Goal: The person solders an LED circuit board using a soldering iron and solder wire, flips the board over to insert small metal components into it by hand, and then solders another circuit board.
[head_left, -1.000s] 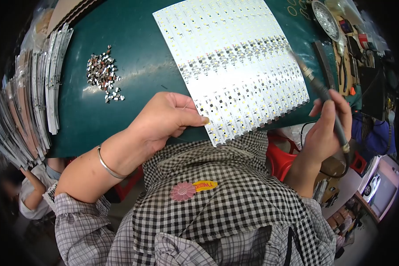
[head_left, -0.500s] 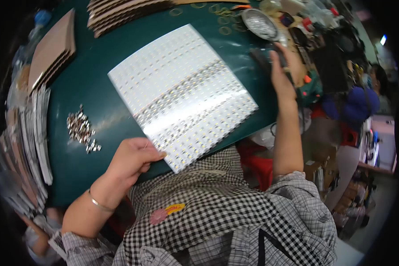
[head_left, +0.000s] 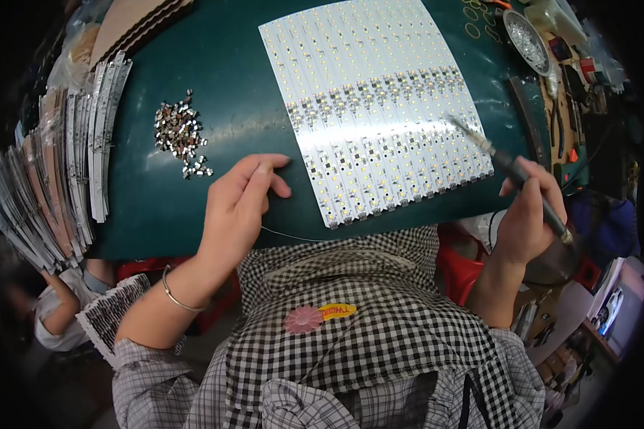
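A white panel of joined circuit strips (head_left: 379, 129) lies on the green table, its lower edge near the table's front. My left hand (head_left: 240, 204) is just left of the panel, apart from it, with thumb and fingers closed on a thin wire (head_left: 293, 236) that trails right from under the palm. In my right hand (head_left: 529, 211) is a soldering iron (head_left: 511, 168), gripped by its dark handle. Its metal tip hangs over the right part of the panel; contact cannot be made out. A pile of small metal parts (head_left: 181, 136) sits left of my left hand.
Bundled strips (head_left: 104, 136) line the table's left side, below brown cardboard (head_left: 132, 28). At the upper right are rubber bands (head_left: 472, 28), a bowl of small pieces (head_left: 526, 43), a dark bar (head_left: 526, 118) and tools. Another person's arm (head_left: 64, 304) shows at lower left.
My right hand has come back from beside the bowl, bringing the iron over the panel. My left hand has let go of the panel's corner. The camera view has shifted too.
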`<state>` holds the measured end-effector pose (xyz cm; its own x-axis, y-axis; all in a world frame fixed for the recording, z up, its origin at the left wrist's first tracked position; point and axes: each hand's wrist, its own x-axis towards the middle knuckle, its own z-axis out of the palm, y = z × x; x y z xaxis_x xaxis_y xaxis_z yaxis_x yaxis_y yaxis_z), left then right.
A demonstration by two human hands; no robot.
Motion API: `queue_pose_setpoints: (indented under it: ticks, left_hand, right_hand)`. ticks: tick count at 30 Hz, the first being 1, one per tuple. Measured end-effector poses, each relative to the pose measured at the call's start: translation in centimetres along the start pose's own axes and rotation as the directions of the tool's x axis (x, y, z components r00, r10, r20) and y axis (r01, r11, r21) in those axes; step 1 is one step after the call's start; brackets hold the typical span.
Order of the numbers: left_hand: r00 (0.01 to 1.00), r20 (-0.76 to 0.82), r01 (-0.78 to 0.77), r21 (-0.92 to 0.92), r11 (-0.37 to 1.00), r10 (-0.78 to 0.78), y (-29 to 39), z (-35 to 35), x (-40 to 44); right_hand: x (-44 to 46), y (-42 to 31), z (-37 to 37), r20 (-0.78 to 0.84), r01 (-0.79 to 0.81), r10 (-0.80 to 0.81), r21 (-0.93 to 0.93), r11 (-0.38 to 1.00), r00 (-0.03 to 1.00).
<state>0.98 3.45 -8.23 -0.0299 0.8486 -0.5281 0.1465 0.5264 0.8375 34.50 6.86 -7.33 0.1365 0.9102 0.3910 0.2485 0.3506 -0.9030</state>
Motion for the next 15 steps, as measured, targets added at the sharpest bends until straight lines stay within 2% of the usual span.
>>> queue_pose_setpoints:
  ticks: [2,3,4,6,8,11,13,15]
  left_hand:
    - [0.978,-0.085,-0.178,0.123,0.976,0.189,-0.6,0.3,-0.8]
    - [0.966,-0.086,-0.227,0.178,0.958,0.245,-0.8,0.8,-1.1]
    - [0.967,-0.088,-0.222,0.177,0.959,0.240,-1.1,1.0,-1.1]
    - [0.920,-0.038,-0.379,0.154,0.912,0.389,-1.6,1.3,-1.0]
    - [0.915,-0.050,-0.384,0.195,0.903,0.400,-1.4,1.5,-0.8]
    - [0.877,-0.024,-0.463,0.224,0.858,0.479,-1.5,1.9,-0.5]
    - [0.859,-0.012,-0.467,0.389,0.794,0.511,-0.5,2.2,-0.7]
    - [0.826,-0.047,-0.509,0.368,0.778,0.562,-0.4,2.4,-0.5]
  right_hand:
    - [-0.8,-1.0,0.8,0.142,-0.087,0.068,0.132,0.987,0.987]
    - [-1.3,-1.5,1.4,0.145,-0.158,0.139,0.129,0.979,0.980]
    - [-1.7,-2.1,2.3,0.149,-0.227,0.208,0.125,0.966,0.967]
    - [-1.9,-2.4,3.4,0.248,-0.258,0.209,0.181,0.949,0.946]
    - [-2.1,-2.2,4.2,0.327,-0.246,0.178,0.180,0.952,0.928]
    - [-2.4,-2.2,5.0,0.341,-0.273,0.227,0.094,0.957,0.912]
    - [-2.4,-2.1,5.5,0.343,-0.293,0.267,0.026,0.956,0.901]
    - [-2.3,-2.3,5.9,0.354,-0.291,0.261,0.033,0.956,0.898]
